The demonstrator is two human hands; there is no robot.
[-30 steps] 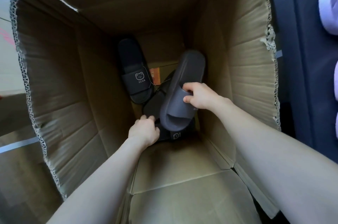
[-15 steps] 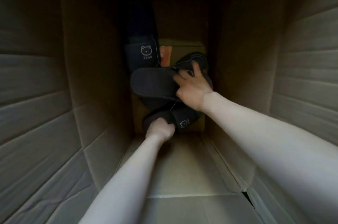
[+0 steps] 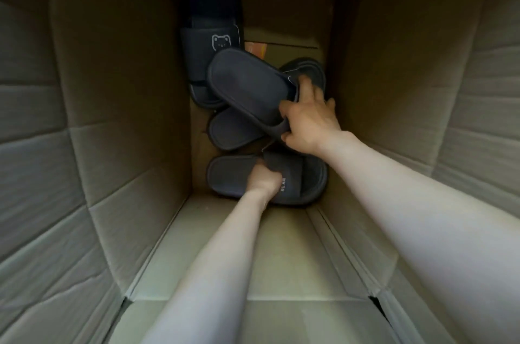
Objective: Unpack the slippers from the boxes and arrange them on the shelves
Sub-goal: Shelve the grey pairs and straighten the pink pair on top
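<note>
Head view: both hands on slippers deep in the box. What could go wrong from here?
1. The right hand grips the top slipper, which lies across the middle slipper; lifting it may drag that one along.
2. The left hand holds the near slipper by its strap; that grip may slip.
3. The box is narrow and deep, so two slippers raised together may catch on its walls.

Four slippers point(image 3: 247, 87) overlap at the box point(image 3: 112, 90) bottom

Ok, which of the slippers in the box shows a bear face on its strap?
The far-left slipper, against the left wall of the box, in neither hand; no other strap shows a face.
</note>
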